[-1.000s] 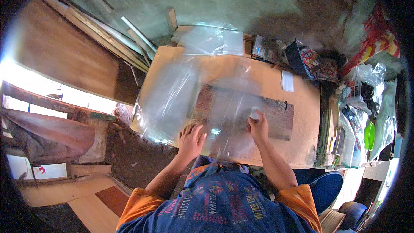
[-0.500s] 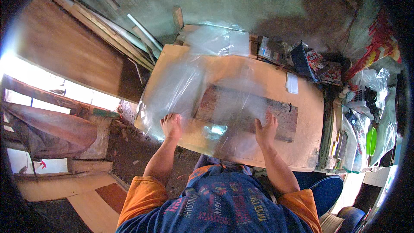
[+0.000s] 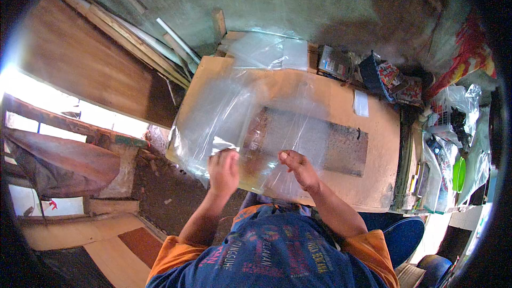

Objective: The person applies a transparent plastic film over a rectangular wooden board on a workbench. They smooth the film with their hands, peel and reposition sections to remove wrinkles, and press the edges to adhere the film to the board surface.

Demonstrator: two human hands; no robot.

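Note:
Clear plastic sheeting (image 3: pixel 213 109) lies across the left and middle of a tan board-topped table (image 3: pixel 341 88). Beneath part of it shows a dark, worn rectangular panel (image 3: pixel 346 149). My left hand (image 3: pixel 224 172), slightly blurred, hovers over the sheeting's near edge with its fingers curled together. To its right, my right hand (image 3: pixel 300 169) is closed too, thumb against bent fingers, above the sheeting and the panel. Whether either hand pinches the film cannot be made out. More clear plastic (image 3: pixel 269 50) lies folded at the table's far edge.
A small white paper (image 3: pixel 361 103) lies on the table's right part. Packets and a dark blue pouch (image 3: pixel 377 74) line the back right. Plastic bags and a green object (image 3: pixel 458 175) are at the far right. Wooden planks (image 3: pixel 117 37) lean at the left. A blue stool-like seat (image 3: pixel 400 234) stands lower right.
Both hands lay spread on the sheeting and have since curled their fingers. My right hand has moved left toward the middle; my left has shifted slightly right and nearer to me.

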